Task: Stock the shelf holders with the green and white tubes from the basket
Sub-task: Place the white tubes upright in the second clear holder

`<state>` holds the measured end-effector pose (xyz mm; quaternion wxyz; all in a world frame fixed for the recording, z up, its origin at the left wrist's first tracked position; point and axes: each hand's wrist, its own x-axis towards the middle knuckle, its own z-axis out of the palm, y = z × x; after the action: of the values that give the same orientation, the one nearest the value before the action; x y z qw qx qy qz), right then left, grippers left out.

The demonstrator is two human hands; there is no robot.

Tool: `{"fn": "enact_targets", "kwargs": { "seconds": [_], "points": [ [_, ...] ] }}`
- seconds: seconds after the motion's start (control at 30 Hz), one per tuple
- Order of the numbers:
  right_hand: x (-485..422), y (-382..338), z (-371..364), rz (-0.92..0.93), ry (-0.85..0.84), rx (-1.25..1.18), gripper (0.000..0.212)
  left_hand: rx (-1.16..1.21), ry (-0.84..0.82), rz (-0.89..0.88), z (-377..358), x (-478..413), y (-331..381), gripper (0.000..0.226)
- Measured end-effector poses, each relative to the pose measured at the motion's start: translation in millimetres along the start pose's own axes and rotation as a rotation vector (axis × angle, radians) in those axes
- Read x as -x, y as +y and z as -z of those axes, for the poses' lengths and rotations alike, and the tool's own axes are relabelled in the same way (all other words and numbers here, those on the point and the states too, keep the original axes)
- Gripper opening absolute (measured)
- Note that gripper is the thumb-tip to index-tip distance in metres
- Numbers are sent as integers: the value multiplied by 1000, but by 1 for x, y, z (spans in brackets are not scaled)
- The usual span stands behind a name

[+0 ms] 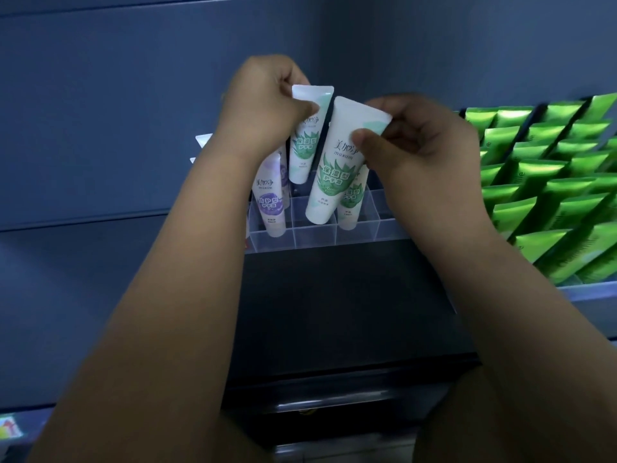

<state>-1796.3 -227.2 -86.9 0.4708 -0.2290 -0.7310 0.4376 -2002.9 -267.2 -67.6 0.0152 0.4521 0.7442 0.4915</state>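
My left hand [267, 105] pinches the flat top end of a green and white tube [305, 152], cap end down above the rear cells of the clear plastic holder [314, 237]. My right hand [424, 138] pinches the top of a second green and white tube [334, 177], tilted, its cap end just above a front cell. A third green and white tube [350, 208] stands in a cell behind it, partly hidden. The basket is not in view.
A purple and white tube [270, 198] stands in the holder's left cell, another behind it. Rows of bright green tubes [547, 182] fill a rack at the right. A black shelf top [334, 305] lies below the holder, a dark blue wall behind.
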Motion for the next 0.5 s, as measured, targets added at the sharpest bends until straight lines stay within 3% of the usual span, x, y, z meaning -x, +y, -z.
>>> {"fn": "enact_targets", "kwargs": {
  "seconds": [0.33, 0.5],
  "points": [
    [4, 3, 0, 3, -32, 29, 19, 4, 3, 15, -6, 2, -9, 13],
    [3, 4, -5, 2, -40, 49, 22, -23, 6, 42, -8, 4, -11, 24]
  ]
}}
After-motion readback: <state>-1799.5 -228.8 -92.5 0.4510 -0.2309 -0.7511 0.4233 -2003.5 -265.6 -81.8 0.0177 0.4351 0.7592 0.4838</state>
